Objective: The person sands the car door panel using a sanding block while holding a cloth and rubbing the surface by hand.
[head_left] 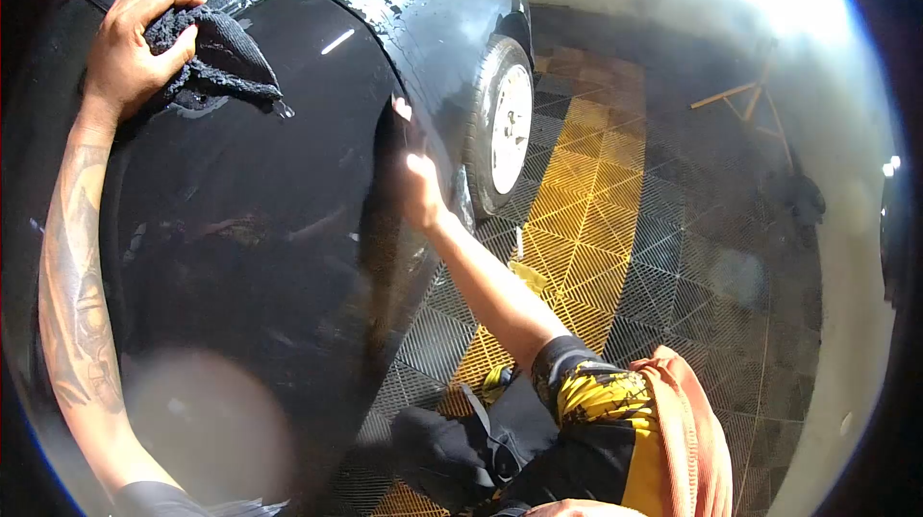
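Note:
My left hand (pixel 139 46), its fingers curled, grips a bunched black microfibre towel (pixel 231 51) near the lower edge of the car's side window. A corner of the towel hangs over the dark door panel (pixel 240 190). Farther right, my right hand (pixel 421 192) is at the front edge of the door, close to the seam with the fender (pixel 423 8). Only its thumb and one fingertip catch the light. Deep shadow or something dark covers the other fingers, and I cannot tell whether it holds anything.
The front wheel (pixel 511 128) stands right of the fender, which carries wet-looking patches. Black and yellow grid tiles (pixel 586 219) cover the floor, with a small yellow item (pixel 527 277) on them. A yellow-legged stand (pixel 750 99) is near the wall. An orange towel (pixel 687 421) drapes my shoulder.

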The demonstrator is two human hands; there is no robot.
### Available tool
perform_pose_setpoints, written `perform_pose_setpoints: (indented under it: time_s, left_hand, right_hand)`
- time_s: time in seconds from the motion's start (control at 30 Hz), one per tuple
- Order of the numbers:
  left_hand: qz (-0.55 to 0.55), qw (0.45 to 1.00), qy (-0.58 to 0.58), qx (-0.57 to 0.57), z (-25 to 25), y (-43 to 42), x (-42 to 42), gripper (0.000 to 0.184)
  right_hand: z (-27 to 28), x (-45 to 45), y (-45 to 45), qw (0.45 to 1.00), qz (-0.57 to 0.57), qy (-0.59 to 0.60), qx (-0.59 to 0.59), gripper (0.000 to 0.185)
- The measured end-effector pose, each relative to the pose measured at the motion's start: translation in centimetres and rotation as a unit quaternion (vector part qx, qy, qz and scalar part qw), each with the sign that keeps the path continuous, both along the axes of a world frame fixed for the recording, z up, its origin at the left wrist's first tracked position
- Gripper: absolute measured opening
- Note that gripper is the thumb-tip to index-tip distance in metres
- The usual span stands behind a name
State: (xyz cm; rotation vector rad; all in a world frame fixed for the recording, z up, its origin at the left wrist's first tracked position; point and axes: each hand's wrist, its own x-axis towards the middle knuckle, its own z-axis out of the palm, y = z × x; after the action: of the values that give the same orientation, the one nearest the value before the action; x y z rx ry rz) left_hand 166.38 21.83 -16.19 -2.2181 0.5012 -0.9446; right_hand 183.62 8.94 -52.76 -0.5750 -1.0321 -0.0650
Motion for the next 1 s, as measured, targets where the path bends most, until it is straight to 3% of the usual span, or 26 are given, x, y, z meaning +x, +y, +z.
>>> perform_pose_setpoints:
  time_s: [0.13,0.27,0.33,0.47,0.6,0.63,0.7,0.77,0.8,0.9,1.0]
  left_hand:
    - [0.002,1.000,0.015,0.000,0.4,-0.7,-0.2,0.027]
    - [0.008,1.000,0.013,-0.005,0.1,-0.7,-0.1,0.027]
    - [0.014,1.000,0.015,-0.012,0.2,-0.8,-0.2,0.027]
    - [0.010,1.000,0.015,-0.003,0.3,-1.1,-0.1,0.028]
    - [0.010,1.000,0.020,-0.016,0.2,-1.0,0.0,0.028]
    - [0.009,1.000,0.008,-0.003,0.2,-1.0,-0.1,0.028]
    - [0.006,1.000,-0.005,0.010,0.1,-1.0,-0.1,0.028]
    - [0.047,0.999,0.001,-0.008,0.5,-0.5,-0.3,0.027]
    - [0.052,0.999,0.003,-0.007,0.6,-0.5,-0.4,0.027]
    - [0.062,0.998,0.009,0.031,0.3,-1.1,-0.4,0.039]
    - [0.084,0.993,0.021,0.083,0.4,-1.6,-0.3,0.058]
  right_hand:
    - [2.5,2.9,1.3,0.997,-0.041,-0.063,-0.014,0.076]
    - [-1.6,0.1,-0.3,0.994,-0.068,-0.053,-0.067,0.078]
    - [-2.2,0.1,0.0,0.998,-0.032,-0.042,-0.037,0.079]
    - [2.3,2.3,1.2,0.999,-0.023,-0.017,-0.028,0.078]
    - [-0.7,1.2,-0.6,0.998,0.049,0.022,-0.011,0.078]
    - [-1.2,1.0,-1.4,0.999,-0.016,-0.045,-0.024,0.076]
    - [-0.9,0.7,-0.6,1.000,0.007,-0.010,0.001,0.074]
    - [2.2,2.4,0.8,0.983,-0.149,-0.076,-0.079,0.071]
    - [3.7,2.5,1.4,0.990,-0.114,-0.045,-0.067,0.070]
    - [4.4,0.4,1.3,0.946,-0.283,-0.111,-0.116,0.070]
    - [1.2,-5.4,1.1,0.942,-0.290,-0.107,-0.134,0.068]
